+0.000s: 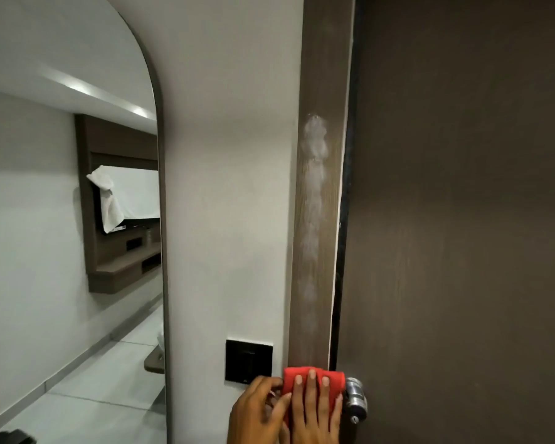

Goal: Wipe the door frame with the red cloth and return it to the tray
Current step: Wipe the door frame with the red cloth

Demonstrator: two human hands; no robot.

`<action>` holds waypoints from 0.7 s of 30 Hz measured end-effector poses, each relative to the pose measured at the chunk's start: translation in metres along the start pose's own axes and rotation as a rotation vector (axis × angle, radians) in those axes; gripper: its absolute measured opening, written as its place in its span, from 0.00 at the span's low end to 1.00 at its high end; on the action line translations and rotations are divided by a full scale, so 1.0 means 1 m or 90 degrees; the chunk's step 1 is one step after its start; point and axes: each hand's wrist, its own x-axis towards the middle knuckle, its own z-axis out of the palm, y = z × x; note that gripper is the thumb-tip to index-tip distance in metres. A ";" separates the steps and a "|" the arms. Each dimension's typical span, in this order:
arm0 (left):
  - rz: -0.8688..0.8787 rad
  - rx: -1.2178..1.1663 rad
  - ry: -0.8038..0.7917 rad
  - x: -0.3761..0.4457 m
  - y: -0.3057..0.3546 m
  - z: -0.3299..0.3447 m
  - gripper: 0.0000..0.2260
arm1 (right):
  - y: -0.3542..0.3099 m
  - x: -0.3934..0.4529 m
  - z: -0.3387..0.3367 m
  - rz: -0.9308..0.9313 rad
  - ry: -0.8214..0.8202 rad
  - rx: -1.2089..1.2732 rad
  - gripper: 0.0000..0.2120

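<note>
One folded red cloth (313, 384) lies flat against the lower end of the brown wood-grain door frame (322, 219), low and near, just left of the round silver door knob (355, 400). Right hand (316, 415) presses it with straight fingers, palm flat, likely to keep wiping pressure even. Left hand (258, 415) pinches the cloth's left edge, probably to stop it slipping. One whitish streak (313, 200) runs up the frame above, unwiped. One black wall switch (248, 362) sits left of the cloth. Tray not in view.
</note>
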 end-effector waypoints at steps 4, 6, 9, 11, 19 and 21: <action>0.281 0.110 0.176 0.038 0.000 -0.025 0.16 | -0.003 0.038 0.008 0.048 0.050 -0.001 0.31; 0.301 0.129 0.195 0.067 0.016 -0.041 0.20 | 0.000 0.048 0.007 0.020 0.097 -0.004 0.31; 0.339 0.140 0.216 0.111 0.042 -0.061 0.20 | -0.005 0.081 -0.020 -0.015 0.128 0.013 0.34; 0.367 0.168 0.223 0.137 0.057 -0.069 0.23 | -0.015 0.122 -0.060 -0.025 0.164 0.036 0.36; 0.405 0.219 0.300 0.211 0.126 -0.067 0.23 | -0.040 0.394 -0.304 -0.036 0.370 0.008 0.37; 0.423 0.221 0.306 0.221 0.144 -0.063 0.23 | -0.043 0.431 -0.342 -0.016 0.362 0.005 0.37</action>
